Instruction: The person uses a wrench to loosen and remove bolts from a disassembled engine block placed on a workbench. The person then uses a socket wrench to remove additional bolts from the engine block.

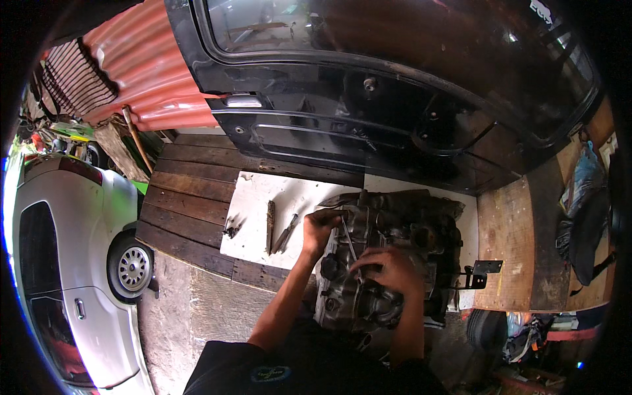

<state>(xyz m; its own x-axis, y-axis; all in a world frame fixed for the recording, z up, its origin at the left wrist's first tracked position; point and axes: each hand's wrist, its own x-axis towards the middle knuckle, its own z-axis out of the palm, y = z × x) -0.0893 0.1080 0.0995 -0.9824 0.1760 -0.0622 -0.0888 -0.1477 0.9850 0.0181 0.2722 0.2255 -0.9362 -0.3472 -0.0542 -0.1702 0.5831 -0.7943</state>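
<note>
- Lay at centre of the frame, slightly right and low: a greasy grey engine casing (388, 263), resting on a white sheet (263, 217) spread over a dark plank workbench (187, 204)
- Closed over the casing's upper left corner: left hand (320, 227), fingers curled on the top end of a thin metal rod (349, 243)
- Pressed down on the casing's lower middle: right hand (390, 270), fingers bent around the rod's lower end, grip itself partly hidden by the knuckles
- Ran slanted between both hands, against the casing's face: the rod
- Lay on the white sheet, left of the left hand and apart from it: a rusty chisel (270, 227), upright in the frame, and just beside it a slimmer punch (286, 232), tilted
- Sat further left on the sheet's edge: a small cluster of dark metal bits (232, 227), too small to tell apart
- Filled the upper half of the frame: a black car door (368, 105), leaning behind the bench
- Stood at upper left: a red corrugated sheet (148, 66)
- Occupied the left edge: a silver car (72, 263), wheel near the bench corner
- Stuck out right of the casing: a black metal bracket (484, 270), beside a bare plywood board (507, 243)
</note>
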